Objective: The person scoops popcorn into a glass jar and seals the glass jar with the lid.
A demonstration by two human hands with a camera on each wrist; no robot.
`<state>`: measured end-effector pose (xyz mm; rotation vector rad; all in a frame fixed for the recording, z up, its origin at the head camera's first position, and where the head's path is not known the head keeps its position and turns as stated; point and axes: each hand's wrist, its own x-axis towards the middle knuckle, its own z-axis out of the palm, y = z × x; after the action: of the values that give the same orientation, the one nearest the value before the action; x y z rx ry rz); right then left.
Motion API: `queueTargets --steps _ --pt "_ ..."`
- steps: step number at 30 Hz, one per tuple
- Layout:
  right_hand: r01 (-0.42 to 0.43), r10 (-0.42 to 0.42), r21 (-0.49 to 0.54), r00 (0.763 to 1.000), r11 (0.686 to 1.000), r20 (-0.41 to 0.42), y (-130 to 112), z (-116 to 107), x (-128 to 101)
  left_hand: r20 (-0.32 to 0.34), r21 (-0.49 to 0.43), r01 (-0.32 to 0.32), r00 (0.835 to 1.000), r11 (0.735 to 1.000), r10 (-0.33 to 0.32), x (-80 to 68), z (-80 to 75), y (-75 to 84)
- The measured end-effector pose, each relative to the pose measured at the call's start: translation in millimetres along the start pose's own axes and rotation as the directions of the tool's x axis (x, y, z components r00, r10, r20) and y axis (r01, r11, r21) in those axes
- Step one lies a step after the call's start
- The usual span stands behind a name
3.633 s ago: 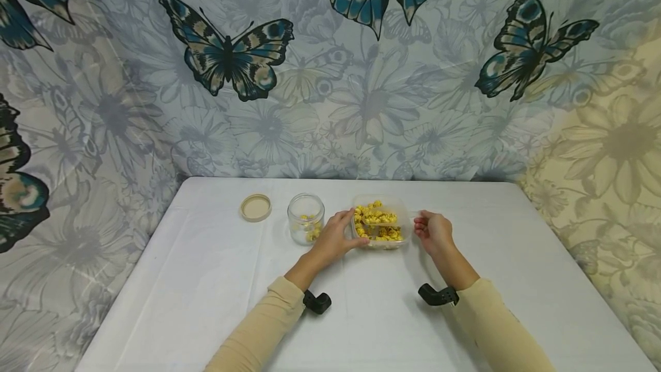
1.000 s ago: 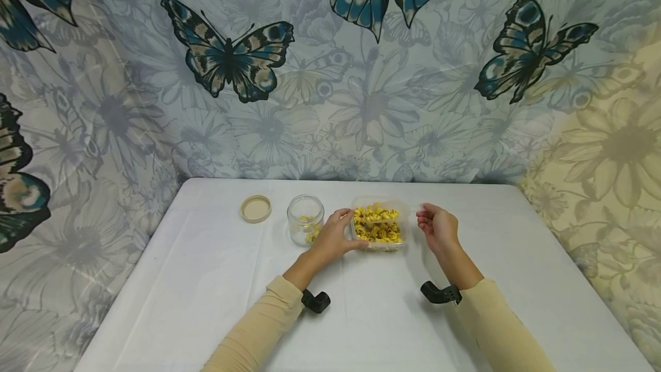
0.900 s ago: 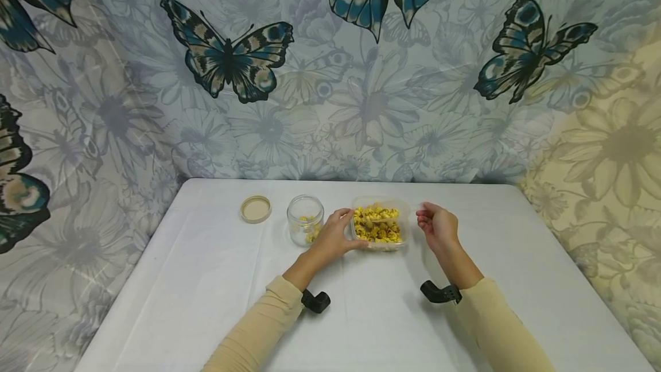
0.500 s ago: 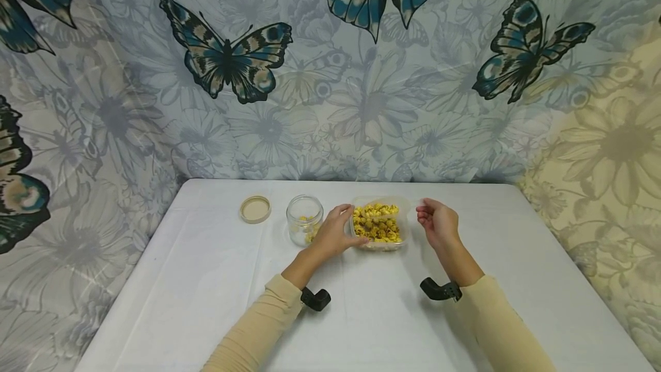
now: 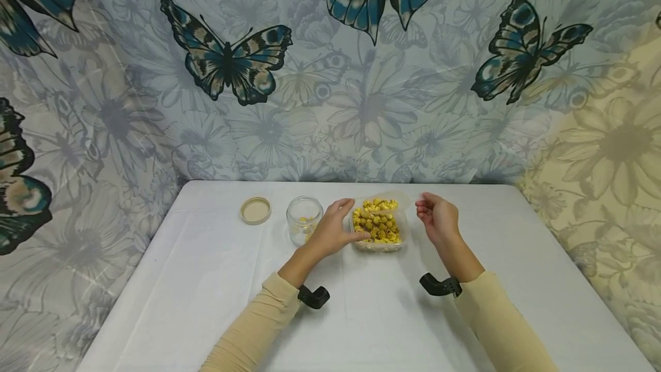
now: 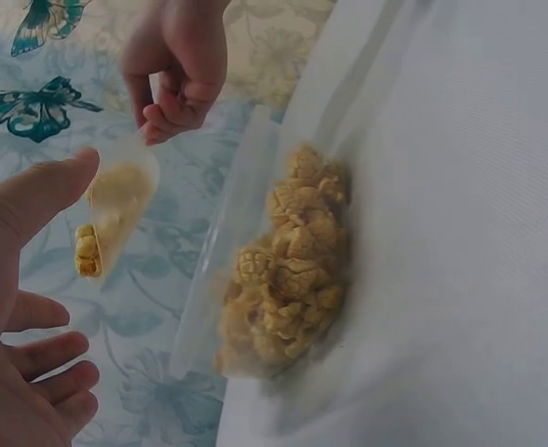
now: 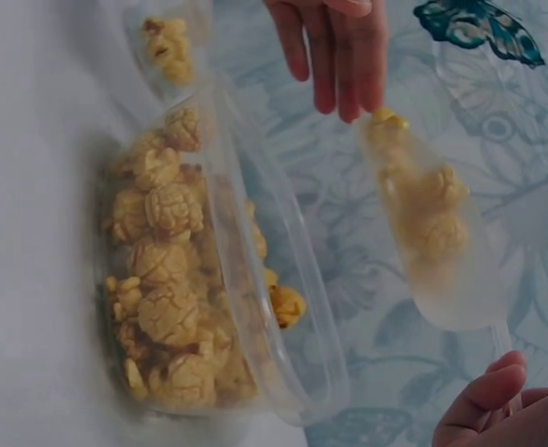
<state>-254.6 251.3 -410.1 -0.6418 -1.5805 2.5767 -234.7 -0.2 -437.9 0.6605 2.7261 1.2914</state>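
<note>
clear plastic tub (image 5: 379, 228) of yellow popcorn (image 5: 377, 224) near the middle of the white table (image 5: 206, 280), tilted a little, with more popcorn seen through its wall in the right wrist view (image 7: 255, 307). steadied on its left side by the left hand (image 5: 333, 231), thumb along the near edge and fingers relaxed around the wall, not clenched; in the left wrist view (image 6: 22, 317) palm open, fingers loosely bent, thumb out straight. pinched in the fingertips of the right hand (image 5: 438, 220), a clear plastic scoop (image 5: 386, 202) with a few popcorn pieces in it, held just above the far edge of the tub; grip closed on the handle, fingers curled. scoop also seen in the left wrist view (image 6: 116, 219), below the right hand (image 6: 176, 65), and in the right wrist view (image 7: 437, 242), loaded with pale kernels and apart from the tub rim.

just left of the left hand, upright and open, a small glass jar (image 5: 304, 220) with a little popcorn at the bottom. further left, flat on the table and apart from the jar, a tan lid (image 5: 255, 210). black wrist cameras on both cream sleeves (image 5: 258, 326). behind the table, a butterfly-print cloth (image 5: 232, 62) as backdrop.
</note>
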Motion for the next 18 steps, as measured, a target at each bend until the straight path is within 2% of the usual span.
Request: queueTargets --steps 3,8,18 --pt "0.004 -0.004 0.006 1.000 1.000 0.008 -2.0 1.9 -1.3 -0.008 -0.021 0.011 1.000 1.000 -0.011 -0.3 -2.9 3.0" --pt "0.014 -0.014 0.012 1.000 1.000 0.020 -5.3 5.2 -2.1 -0.024 -0.006 0.021 0.999 1.000 -0.021 0.7 -6.5 6.6" --pt "0.009 -0.010 0.029 0.999 1.000 0.031 -9.4 13.8 -2.4 -0.056 0.041 -0.003 0.998 0.999 0.005 1.2 -14.8 10.5"
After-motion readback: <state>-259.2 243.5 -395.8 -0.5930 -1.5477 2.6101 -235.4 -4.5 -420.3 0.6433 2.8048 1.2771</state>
